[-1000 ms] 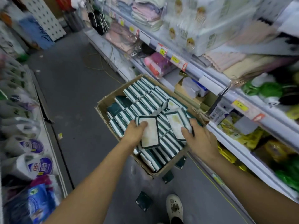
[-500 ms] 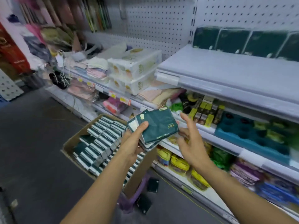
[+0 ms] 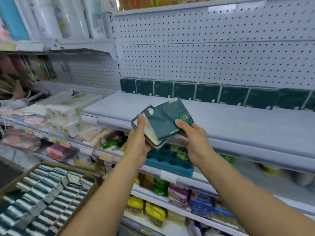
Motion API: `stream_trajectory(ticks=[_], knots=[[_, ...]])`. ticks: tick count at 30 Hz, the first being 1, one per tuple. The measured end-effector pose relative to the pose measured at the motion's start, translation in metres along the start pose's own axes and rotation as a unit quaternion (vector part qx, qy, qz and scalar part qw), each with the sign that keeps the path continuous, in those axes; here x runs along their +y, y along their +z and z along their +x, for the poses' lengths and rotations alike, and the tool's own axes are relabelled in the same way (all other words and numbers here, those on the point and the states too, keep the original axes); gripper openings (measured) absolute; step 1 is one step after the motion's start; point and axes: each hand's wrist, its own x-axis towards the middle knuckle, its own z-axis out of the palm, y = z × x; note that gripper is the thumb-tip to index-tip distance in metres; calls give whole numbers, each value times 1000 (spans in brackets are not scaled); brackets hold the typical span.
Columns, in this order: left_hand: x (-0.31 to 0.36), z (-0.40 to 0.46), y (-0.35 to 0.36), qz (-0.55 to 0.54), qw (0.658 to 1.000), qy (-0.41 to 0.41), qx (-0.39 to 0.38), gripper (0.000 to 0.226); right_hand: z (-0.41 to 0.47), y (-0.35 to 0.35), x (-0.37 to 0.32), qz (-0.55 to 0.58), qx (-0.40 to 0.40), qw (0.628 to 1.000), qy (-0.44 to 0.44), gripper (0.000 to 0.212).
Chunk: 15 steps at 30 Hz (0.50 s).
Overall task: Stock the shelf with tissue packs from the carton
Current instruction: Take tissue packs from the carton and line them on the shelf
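Tissue packs: a small fanned stack of dark green ones sat in both hands, held in the air just in front of the grey shelf, above its front edge. Left hand gripped the stack's left end, thumb on top, fingers curled underneath. Right hand pinched the top pack's right corner, thumb on the face, fingers below. The top pack was tilted and skewed off the ones under it; exact count in the stack not readable.

Row of shelved packs stood upright at the back of the same shelf, against the pegboard, well apart from the held stack. Carton sat lower left, open, full of packs on edge. Mixed goods filled the lower shelves, too blurred to identify.
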Motion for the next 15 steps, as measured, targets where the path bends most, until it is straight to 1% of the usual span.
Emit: stream_trajectory(ticks=[4, 7, 9, 12, 13, 14, 15], knots=[[-27, 3, 77, 12, 999, -24, -20, 36, 10, -74, -44, 51, 87, 995, -28, 8], [-38, 7, 124, 38, 997, -32, -51, 27, 17, -126, -72, 61, 146, 986, -51, 11], [-46, 16, 149, 78, 994, -25, -77, 27, 19, -157, -91, 34, 178, 980, -84, 10], [-57, 32, 180, 151, 983, 2, -109, 34, 26, -199, -110, -49, 192, 968, -156, 7], [-61, 38, 190, 163, 979, 6, -119, 34, 30, -212, -114, -105, 195, 958, -182, 8], [-63, 43, 199, 171, 977, 9, -129, 34, 37, -225, -117, -186, 203, 938, -210, 12], [-65, 48, 209, 176, 974, 10, -140, 33, 44, -239, -122, -281, 214, 906, -233, 21]])
